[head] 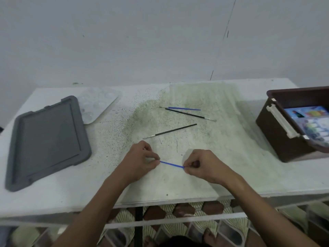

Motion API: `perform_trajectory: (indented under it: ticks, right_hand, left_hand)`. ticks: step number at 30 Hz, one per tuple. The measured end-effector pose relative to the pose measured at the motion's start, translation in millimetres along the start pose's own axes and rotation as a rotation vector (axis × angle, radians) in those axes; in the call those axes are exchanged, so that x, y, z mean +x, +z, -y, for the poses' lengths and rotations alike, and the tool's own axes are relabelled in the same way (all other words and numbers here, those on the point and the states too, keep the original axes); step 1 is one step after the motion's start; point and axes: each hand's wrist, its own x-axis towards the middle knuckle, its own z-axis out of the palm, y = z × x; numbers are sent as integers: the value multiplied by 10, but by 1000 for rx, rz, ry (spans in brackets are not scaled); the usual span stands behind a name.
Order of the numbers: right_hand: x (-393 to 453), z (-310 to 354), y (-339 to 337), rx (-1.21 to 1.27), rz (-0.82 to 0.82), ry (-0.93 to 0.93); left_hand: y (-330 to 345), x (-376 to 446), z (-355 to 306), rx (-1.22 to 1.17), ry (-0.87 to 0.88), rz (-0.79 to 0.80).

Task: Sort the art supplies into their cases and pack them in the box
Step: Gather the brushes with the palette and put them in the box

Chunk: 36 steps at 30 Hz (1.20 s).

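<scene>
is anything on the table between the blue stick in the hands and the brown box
Nothing visible blocks it. The blue stick, pinched by the left hand and right hand, has bare table between it and the brown box.

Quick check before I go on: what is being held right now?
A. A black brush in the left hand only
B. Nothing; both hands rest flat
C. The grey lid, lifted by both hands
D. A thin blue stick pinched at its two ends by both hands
D: the left hand and right hand each pinch one end of the thin blue stick just above the table.
</scene>
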Motion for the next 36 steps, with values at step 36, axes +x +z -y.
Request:
perform_trajectory:
  ticks: [36]
  right_hand:
    - [3267, 1339, 432, -187, -11, -268]
  left_hand:
    - [-1377, 476, 1436, 281, -540, -344]
